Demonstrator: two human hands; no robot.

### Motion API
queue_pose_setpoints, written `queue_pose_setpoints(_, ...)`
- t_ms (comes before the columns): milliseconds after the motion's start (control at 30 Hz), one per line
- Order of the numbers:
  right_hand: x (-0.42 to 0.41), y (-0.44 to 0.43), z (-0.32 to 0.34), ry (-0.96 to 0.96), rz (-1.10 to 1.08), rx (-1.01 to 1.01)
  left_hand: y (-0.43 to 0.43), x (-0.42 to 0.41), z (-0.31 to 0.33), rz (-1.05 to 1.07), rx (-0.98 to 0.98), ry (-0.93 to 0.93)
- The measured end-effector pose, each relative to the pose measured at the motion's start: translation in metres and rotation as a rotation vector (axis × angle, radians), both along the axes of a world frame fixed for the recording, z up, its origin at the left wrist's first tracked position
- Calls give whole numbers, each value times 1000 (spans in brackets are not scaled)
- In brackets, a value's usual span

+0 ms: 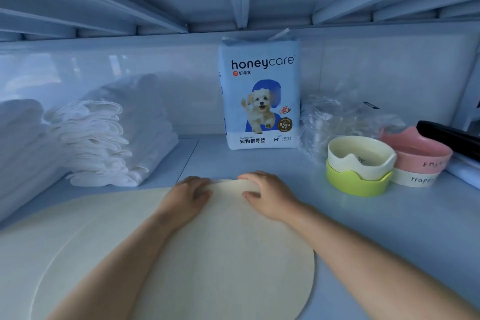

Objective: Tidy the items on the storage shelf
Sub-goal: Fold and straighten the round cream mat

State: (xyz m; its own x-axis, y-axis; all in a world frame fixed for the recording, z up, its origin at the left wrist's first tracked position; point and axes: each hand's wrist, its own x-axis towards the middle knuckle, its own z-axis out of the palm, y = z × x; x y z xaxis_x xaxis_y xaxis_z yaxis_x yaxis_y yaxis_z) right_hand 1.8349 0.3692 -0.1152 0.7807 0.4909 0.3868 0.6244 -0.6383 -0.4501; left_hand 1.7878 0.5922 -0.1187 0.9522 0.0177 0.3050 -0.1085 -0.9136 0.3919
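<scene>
The round mat (220,254) is showing plain pale cream. The pad pack (259,96) is showing light blue and white, with a cream puppy on a deep blue patch. The bowls are showing cream (361,156), lime green (355,186), pink (418,153) and white (415,179). The folded cloths (98,138) are looking white, perhaps blue-tinted.

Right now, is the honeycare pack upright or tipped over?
Upright. The honeycare pack stands on its base at the back of the shelf, its lettering level and its crimped top pointing up.
</scene>
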Motion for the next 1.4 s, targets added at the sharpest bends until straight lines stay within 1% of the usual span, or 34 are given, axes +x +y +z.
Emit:
queue_pose_setpoints(100,5,-1,0,-5,14,7,10,-8,-2,-45,16,30)
queue_pose_setpoints(433,-1,-2,1,-14,25,-27,6,-21,0,94,0,35)
queue_pose_setpoints(500,-8,-5,0,-25,3,-30,4,-21,0,102,-25,19)
queue_pose_setpoints(567,-13,-10,2,-44,-19,-56,2,-19,2,92,-95,6)
queue_pose_setpoints(633,-16,-14,7,-71,-54,-139,5,-18,7,46,-161,47)
queue_pose_setpoints(667,-18,-13,9,-75,-71,-181,10,-20,10,13,-164,86)
queue_pose_setpoints(700,-20,-9,11,-74,-81,-216,17,-23,11,-25,-141,120)
queue_pose_setpoints(800,-30,14,16,-43,-70,-249,46,-33,15,-115,30,141)
queue_pose_setpoints(900,-38,46,17,-11,-55,-226,74,-41,18,-111,103,122)
queue_pose_setpoints(1067,-46,89,15,35,-77,-217,104,-46,27,-87,165,115)
queue_pose_setpoints(1233,-45,109,18,60,-144,-216,118,-44,26,-49,154,103)
queue_pose_setpoints(1400,-41,122,23,-14,-232,-254,124,-39,25,-53,138,3)
